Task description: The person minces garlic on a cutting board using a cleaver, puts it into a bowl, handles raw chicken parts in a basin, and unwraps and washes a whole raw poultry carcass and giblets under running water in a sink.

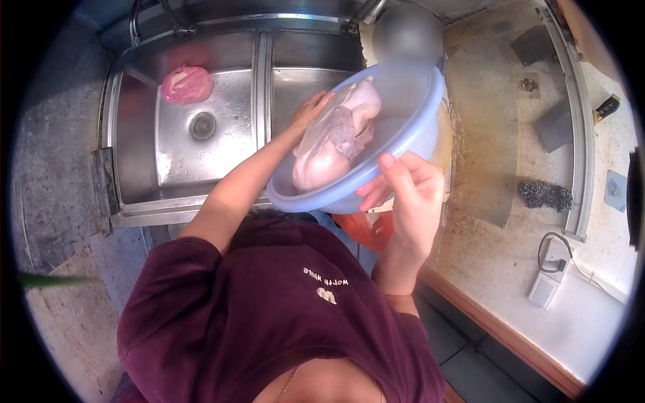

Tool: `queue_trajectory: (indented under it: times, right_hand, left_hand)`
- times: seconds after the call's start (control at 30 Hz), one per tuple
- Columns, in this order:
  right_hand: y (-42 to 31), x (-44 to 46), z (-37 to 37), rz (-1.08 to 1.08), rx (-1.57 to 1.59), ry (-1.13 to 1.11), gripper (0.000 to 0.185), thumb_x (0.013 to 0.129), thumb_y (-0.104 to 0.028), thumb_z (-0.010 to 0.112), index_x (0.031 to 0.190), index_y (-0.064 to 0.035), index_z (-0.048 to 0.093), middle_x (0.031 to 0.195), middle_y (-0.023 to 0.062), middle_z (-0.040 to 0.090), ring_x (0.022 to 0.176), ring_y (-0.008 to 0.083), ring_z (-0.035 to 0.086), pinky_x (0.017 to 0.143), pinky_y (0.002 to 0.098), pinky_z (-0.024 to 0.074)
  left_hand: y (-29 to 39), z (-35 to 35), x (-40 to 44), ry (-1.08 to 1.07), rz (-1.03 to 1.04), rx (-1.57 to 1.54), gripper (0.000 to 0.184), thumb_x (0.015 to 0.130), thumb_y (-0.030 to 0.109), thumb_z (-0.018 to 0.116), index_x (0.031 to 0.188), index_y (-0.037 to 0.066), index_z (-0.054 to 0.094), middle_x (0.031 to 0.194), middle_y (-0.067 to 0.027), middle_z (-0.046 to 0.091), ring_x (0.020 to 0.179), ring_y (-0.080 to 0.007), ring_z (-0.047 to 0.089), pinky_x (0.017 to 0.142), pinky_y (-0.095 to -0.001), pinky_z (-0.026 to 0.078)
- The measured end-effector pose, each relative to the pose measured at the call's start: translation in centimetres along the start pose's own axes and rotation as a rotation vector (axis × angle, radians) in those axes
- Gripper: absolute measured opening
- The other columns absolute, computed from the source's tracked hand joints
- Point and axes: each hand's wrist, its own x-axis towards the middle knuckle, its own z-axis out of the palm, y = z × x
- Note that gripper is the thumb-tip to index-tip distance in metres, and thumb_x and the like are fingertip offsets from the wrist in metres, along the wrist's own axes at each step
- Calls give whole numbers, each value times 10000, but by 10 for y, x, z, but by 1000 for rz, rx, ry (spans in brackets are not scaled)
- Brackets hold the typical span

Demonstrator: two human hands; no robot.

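Note:
A light blue basin (423,127) is tilted over the right sink compartment and its right edge. Raw, pale pink poultry (324,165) lies inside it, against the left side. My right hand (410,188) grips the basin's near rim, thumb on top and fingers underneath. At the basin's far left side, my left hand (313,109) lies against the poultry and the rim, with its fingers stretched out and partly hidden.
A pink bag (187,84) sits in the left sink compartment (225,154), near the drain. Faucets stand along the back. On the right counter (484,242) are a dark scouring mesh (544,195), a power strip (545,282) and a black-handled tool (607,107). Something orange hangs below the basin.

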Motion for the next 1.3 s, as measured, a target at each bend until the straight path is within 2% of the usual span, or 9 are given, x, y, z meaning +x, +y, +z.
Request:
queue_trajectory:
  times: [0.17, 0.27, 0.57, 0.77, 0.87, 0.93, 1.0, 1.07, 1.3]
  right_hand:
    - [1, 1, -1, -10, -31, -2, 212, 873, -172, 579, 842, 32, 627, 625, 96, 624, 461, 105, 556, 412, 193, 399]
    - [2, 1, 1, -45, -75, 16, 291, 870, -199, 543, 870, 82, 619, 607, 154, 628, 408, 164, 562, 407, 216, 416]
    - [4, 2, -1, -33, -68, 16, 282, 869, -199, 547, 846, 73, 618, 606, 148, 628, 417, 165, 567, 409, 216, 412]
    - [26, -2, -16, -35, 72, 81, 186, 872, -156, 577, 808, 15, 615, 627, 95, 622, 445, 116, 553, 422, 216, 422]
    - [67, 4, -39, -39, 197, 221, 168, 873, -140, 565, 808, 8, 611, 634, 91, 621, 438, 117, 546, 423, 224, 424]
    - [104, 15, -46, 34, 238, 295, 153, 862, -144, 572, 830, 4, 600, 631, 69, 607, 433, 117, 535, 421, 220, 418]
    - [142, 25, -44, 141, 278, 339, 153, 856, -152, 579, 833, -1, 592, 629, 61, 598, 429, 118, 530, 415, 222, 416]
    - [184, 40, -44, 156, 308, 304, 150, 847, -156, 588, 833, -6, 584, 626, 58, 589, 418, 120, 523, 403, 224, 412]
    - [220, 60, -25, 273, 305, 202, 174, 829, -177, 611, 820, -6, 578, 640, 60, 594, 408, 113, 514, 392, 207, 390]
  left_hand:
    - [-8, 1, 4, -39, 6, -53, 815, 785, 689, 417, 1319, 75, 435, 1322, -172, 452, 1244, -299, 410, 1034, -365, 292]
    - [-12, 2, 6, -19, 15, -24, 812, 788, 684, 418, 1319, 69, 434, 1320, -174, 453, 1243, -296, 412, 1034, -363, 293]
    - [-9, -1, 2, -18, 31, -41, 822, 775, 702, 418, 1310, 79, 446, 1278, -184, 492, 1215, -297, 445, 1009, -369, 322]
    - [28, -40, 6, 82, 38, 218, 822, 734, 702, 486, 1280, 87, 481, 1178, -197, 563, 1120, -300, 530, 937, -360, 398]
    - [69, -80, 1, 322, 136, 418, 739, 728, 567, 616, 1257, 63, 500, 1157, -196, 579, 1011, -265, 601, 898, -342, 443]
    - [102, -109, -10, 437, 83, 570, 751, 678, 541, 666, 1255, 86, 507, 1093, -191, 613, 956, -280, 622, 866, -353, 466]
    - [108, -139, -5, 589, 161, 679, 714, 676, 486, 678, 1245, 88, 514, 996, -181, 648, 783, -253, 661, 797, -364, 495]
    - [115, -151, -13, 616, 215, 748, 616, 695, 432, 658, 1228, 148, 537, 1127, -211, 579, 1050, -348, 560, 881, -428, 449]
    - [82, -193, -23, 606, 82, 595, 494, 725, 311, 651, 1177, 125, 575, 1048, -186, 625, 993, -315, 596, 860, -395, 456]
